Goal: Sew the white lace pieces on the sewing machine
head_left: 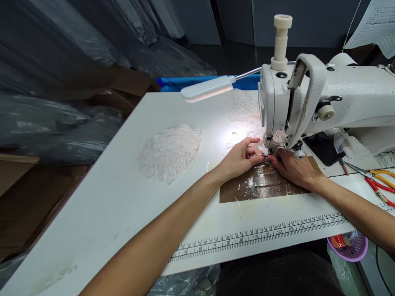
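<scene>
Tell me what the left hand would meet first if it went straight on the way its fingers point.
Likely the sewing machine, at its needle end, just ahead of the left hand. The right hand is close there too; depth is unclear, so it could be touched first.

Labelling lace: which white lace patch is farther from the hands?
The rounded white lace patch, alone at left; the other lace patch lies beside the white sewing machine.

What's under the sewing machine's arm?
In the opening under the machine arm, a black phone-like slab and bunched sheer white fabric show. Anything farther back is covered by the arm itself.
</scene>
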`<state>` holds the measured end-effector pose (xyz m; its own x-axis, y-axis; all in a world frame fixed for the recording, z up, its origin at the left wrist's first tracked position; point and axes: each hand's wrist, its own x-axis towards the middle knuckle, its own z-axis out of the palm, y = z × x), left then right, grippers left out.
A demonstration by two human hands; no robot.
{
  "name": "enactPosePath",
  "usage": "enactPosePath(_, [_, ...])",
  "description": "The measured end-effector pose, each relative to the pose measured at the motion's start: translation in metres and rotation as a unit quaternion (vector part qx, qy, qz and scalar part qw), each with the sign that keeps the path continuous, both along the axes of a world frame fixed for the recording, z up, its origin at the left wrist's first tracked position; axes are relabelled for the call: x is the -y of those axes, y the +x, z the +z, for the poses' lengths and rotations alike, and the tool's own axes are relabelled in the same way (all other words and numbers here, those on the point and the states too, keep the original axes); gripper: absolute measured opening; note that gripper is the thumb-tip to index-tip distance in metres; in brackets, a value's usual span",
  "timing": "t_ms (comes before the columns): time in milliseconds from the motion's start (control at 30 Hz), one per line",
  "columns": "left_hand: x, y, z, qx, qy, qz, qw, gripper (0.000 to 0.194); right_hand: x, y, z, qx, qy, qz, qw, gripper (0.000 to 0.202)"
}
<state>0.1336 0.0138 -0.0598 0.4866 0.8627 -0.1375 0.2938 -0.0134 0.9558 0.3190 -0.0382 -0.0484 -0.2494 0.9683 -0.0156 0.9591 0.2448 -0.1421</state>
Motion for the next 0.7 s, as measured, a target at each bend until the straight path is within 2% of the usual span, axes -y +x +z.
enactPosePath(267, [0.003, 0.005, 0.002, 0.007, -0.002, 0.035, 0.999, 0.04, -0.003, 0.002, -0.013, -0.033, 0.058, 0.017, 0.998, 0.049])
enactPosePath(400, [0.002, 0.005, -0.001, 0.015, 0.003, 0.031, 0.999, 0.042, -0.004, 0.002, -0.019, -0.04, 0.069, 0.014, 0.997, 0.051])
enactPosePath(567, [0.0, 0.003, -0.007, 0.036, 0.007, 0.022, 0.999, 0.044, -0.002, 0.002, -0.016, -0.021, 0.054, 0.021, 0.998, 0.052])
enactPosePath(700, [0.002, 0.003, -0.007, 0.027, 0.008, 0.018, 0.999, 0.043, -0.001, -0.002, -0.013, -0.013, 0.057, 0.022, 0.998, 0.048])
